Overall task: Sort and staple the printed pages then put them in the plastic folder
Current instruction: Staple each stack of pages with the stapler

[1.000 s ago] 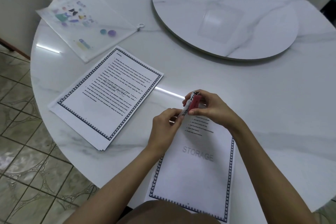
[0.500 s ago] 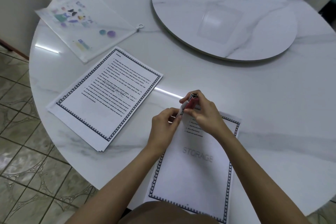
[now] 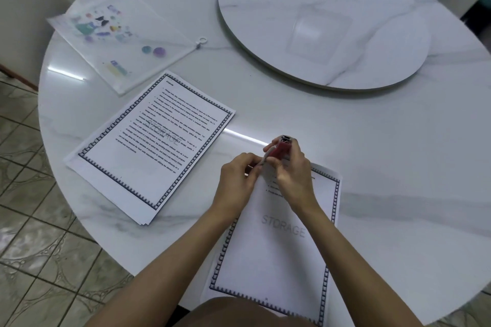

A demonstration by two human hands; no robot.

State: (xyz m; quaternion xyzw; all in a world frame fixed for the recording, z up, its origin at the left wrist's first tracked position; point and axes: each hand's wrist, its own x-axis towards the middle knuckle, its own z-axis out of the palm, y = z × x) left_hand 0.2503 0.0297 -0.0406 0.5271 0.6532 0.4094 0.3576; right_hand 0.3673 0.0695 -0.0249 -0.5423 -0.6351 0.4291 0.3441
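I saw bare worktop (image 3: 385, 154) open to the right of the near pages (image 3: 276, 252) and a narrow free lane between them and the second stack (image 3: 151, 146) on the left, while the plastic folder (image 3: 119, 34) and raised turntable (image 3: 318, 21) took up the far side.

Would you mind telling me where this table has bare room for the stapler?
Widest bare marble lies right of the near pages, below the turntable. A narrower strip runs between the left stack and turntable. Crowded: the left, with plastic folder and stack.
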